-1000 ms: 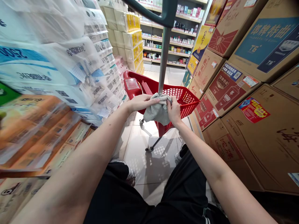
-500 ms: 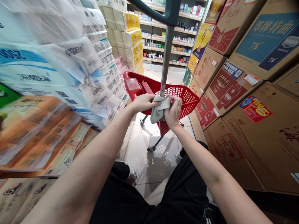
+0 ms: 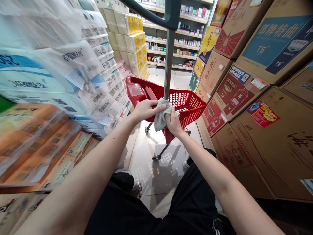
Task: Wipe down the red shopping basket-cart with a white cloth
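Observation:
Both my hands grip a grey cloth (image 3: 160, 119) bunched against the foot of the metal handle pole (image 3: 167, 62) of a red shopping trolley basket (image 3: 193, 107). My left hand (image 3: 144, 109) is closed on the cloth's upper left part. Its right side is pinched in my right hand (image 3: 173, 121), just below the pole. The dark handle bar (image 3: 161, 13) crosses the top of the view. The basket looks empty inside.
Stacked packs of tissue and toilet paper (image 3: 61, 75) wall the left side. Cardboard liquor cartons (image 3: 259, 98) are stacked on the right. A tiled aisle floor (image 3: 156, 169) runs ahead to product shelves (image 3: 183, 45). My legs in black shorts are below.
The cloth has been gathered from a loose hanging drape into a tight bunch. My right hand has shifted left and closer to my left hand, at the pole's foot.

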Action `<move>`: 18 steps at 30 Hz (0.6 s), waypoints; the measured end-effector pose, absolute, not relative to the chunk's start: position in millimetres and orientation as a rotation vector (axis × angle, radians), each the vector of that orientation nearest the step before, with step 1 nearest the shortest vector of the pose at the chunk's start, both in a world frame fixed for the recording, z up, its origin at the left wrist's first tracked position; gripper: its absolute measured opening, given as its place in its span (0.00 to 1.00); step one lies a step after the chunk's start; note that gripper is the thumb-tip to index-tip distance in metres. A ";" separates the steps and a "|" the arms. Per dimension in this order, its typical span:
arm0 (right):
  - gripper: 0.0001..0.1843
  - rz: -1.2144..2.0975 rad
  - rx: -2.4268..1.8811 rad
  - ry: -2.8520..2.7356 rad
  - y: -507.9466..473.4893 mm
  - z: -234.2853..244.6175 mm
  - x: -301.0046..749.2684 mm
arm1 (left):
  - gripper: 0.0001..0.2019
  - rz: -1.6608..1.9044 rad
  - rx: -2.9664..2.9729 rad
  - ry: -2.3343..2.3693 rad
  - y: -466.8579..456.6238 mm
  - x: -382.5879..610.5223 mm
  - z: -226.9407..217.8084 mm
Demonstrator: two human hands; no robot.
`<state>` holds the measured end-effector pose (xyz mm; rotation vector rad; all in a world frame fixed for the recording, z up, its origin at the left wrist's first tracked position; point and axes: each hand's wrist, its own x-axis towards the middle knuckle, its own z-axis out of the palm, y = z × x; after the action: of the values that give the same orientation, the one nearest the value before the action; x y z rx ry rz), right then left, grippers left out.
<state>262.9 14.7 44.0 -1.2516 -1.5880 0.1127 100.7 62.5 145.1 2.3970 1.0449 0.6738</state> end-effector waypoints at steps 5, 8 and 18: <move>0.17 0.128 -1.204 -1.636 20.6 39.8 264.8 | 0.29 1.162 2.168 1.312 63.0 98.8 133.6; 0.16 0.124 -1.209 -1.640 25.1 39.0 258.5 | 0.25 1.266 2.086 1.553 68.2 97.6 122.3; 0.16 0.085 -1.313 -1.429 35.5 67.4 236.9 | 0.19 1.286 2.090 1.643 58.4 101.6 117.2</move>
<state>236.9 35.5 67.4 -1.3134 -1.4294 0.0846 101.6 58.4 117.2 2.0905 1.6428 1.2865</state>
